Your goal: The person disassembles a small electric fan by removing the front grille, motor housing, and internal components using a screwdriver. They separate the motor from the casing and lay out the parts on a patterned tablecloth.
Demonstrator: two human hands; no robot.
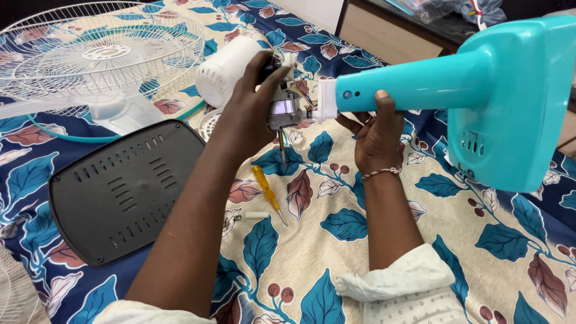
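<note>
The bare metal fan motor with exposed copper windings and wires (287,108) is held above the middle of the bed covered by the blue-and-cream leaf-print sheet (480,240). The left hand (252,99) is closed around the motor from its left side, fingers curled over the housing. The right hand (375,135) is wrapped under the turquoise plastic fan stand neck with its white collar (414,84), the thumb pressed on top. The collar is positioned just beside the motor, with the wires running between them; whether the two parts are joined cannot be told.

For the step in hand, judged as aligning motor and neck, the neck should be kept level and firmly supported, since the heavy turquoise base hangs toward the right edge of the bed. The wires should be kept free of the joint so that none are pinched.

A yellow-handled screwdriver (268,193) lies on the sheet below the motor, with a small white plastic peg (255,215) near it. A black vented plastic cover plate (120,189) rests toward the left edge. A white wire fan guard (99,54) occupies the far left corner, and a white cylindrical plastic motor cover (225,69) lies just behind the left hand. No container is visible; loose parts rest directly on the sheet.
</note>
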